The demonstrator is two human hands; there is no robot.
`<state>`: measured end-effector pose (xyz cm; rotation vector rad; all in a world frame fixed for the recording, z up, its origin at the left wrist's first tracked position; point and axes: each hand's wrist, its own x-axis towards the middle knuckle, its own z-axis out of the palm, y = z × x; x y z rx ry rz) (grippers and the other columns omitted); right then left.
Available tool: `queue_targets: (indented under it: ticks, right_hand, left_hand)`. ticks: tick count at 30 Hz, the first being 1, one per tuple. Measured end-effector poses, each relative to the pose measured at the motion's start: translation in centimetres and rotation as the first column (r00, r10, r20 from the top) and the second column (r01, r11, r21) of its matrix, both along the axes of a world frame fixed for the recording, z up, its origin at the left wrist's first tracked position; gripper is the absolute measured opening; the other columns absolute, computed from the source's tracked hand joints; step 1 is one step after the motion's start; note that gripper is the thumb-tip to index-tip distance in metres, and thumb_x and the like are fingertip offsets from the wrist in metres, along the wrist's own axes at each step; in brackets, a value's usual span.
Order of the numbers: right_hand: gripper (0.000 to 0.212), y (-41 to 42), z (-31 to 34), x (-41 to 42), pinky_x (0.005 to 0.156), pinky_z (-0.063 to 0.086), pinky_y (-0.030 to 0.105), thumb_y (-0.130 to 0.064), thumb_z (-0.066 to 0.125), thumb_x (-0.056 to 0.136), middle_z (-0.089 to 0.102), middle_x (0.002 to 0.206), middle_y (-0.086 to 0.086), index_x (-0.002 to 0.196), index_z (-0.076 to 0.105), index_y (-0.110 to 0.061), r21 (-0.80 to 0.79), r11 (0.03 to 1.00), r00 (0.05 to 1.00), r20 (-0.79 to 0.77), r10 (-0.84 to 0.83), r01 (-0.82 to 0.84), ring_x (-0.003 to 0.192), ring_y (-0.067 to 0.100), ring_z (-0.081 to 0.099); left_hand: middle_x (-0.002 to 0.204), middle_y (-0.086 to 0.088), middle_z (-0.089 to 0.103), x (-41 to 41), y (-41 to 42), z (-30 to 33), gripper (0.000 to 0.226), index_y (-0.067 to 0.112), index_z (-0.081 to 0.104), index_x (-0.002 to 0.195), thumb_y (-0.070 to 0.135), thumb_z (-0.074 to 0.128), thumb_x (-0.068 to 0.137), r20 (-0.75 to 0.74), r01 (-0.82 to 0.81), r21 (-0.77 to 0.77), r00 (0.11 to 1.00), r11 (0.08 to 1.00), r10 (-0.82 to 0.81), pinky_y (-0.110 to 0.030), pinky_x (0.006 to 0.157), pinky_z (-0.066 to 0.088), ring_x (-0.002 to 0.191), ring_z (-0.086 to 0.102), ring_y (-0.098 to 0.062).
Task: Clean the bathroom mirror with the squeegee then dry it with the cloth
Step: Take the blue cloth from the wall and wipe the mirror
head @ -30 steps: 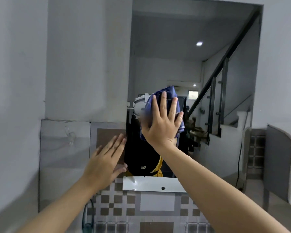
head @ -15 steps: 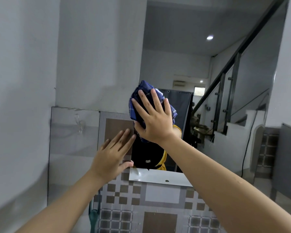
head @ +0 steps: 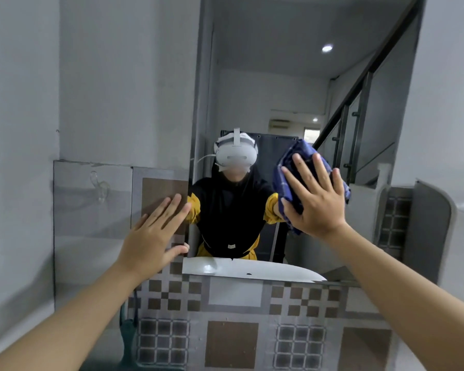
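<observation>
The right hand [head: 316,199] presses flat, fingers spread, on a blue checked cloth [head: 292,167], holding it against the right part of the mirror [head: 279,84]. The left hand [head: 153,234] lies open and flat on the tiled wall [head: 233,341], grasping nothing, its fingertips touching the mirror's left edge. A clear hook [head: 98,184] hangs further left.

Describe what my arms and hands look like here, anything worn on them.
Both forearms are bare in the direct view. No gloves, rings, watch or bracelets show on the left hand or right hand. The mirror reflection shows yellow sleeves gathered near the elbows.
</observation>
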<state>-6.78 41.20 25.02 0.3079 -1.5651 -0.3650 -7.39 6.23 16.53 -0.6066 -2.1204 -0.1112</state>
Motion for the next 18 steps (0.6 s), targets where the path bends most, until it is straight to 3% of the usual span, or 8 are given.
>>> queue_targets:
  ticks: [7,11,15,18]
  right_hand:
    - [0.058,6.7,-2.0,0.8,0.108,0.022,0.057,-0.047,0.042,0.089,0.031,0.153,0.005,0.143,0.039,-0.026,-0.292,0.956,0.999,0.045,-0.003,0.016,0.143,0.034,0.023]
    - [0.061,7.6,-3.0,0.9,0.113,0.018,0.058,-0.043,0.043,0.087,0.027,0.156,0.007,0.145,0.038,-0.022,-0.537,0.836,0.987,0.031,0.155,-0.114,0.145,0.034,0.012]
    - [0.065,6.5,-3.9,1.4,0.114,0.007,0.055,-0.048,0.038,0.087,0.013,0.161,-0.003,0.148,0.024,-0.033,-0.740,0.672,0.982,0.100,0.158,-0.033,0.148,0.026,0.003]
    - [0.064,5.0,-5.0,1.4,0.115,0.009,0.054,-0.047,0.036,0.090,0.010,0.161,-0.002,0.149,0.022,-0.030,-0.810,0.587,0.989,0.086,0.119,0.000,0.148,0.027,0.005]
  left_hand:
    - [0.156,0.000,0.012,0.0,0.2,0.0,0.092,0.027,0.011,0.148,0.056,0.056,0.073,-0.010,-0.042,-0.010,0.999,0.999,0.042,-0.053,0.099,0.042,0.142,0.014,-0.022]
    - [0.156,0.000,0.013,0.2,0.5,0.0,0.095,0.027,0.013,0.147,0.050,0.065,0.071,-0.001,-0.059,0.008,0.998,0.998,0.059,-0.055,0.097,0.043,0.142,0.016,-0.022]
    - [0.155,-0.002,0.015,0.4,0.8,-0.1,0.099,0.025,0.014,0.147,0.045,0.071,0.069,0.002,-0.075,0.015,0.997,0.997,0.075,-0.057,0.095,0.043,0.141,0.018,-0.024]
    - [0.155,-0.003,0.016,0.5,0.9,-0.1,0.099,0.024,0.017,0.147,0.042,0.073,0.068,0.004,-0.085,0.022,0.996,0.996,0.085,-0.056,0.094,0.044,0.140,0.019,-0.025]
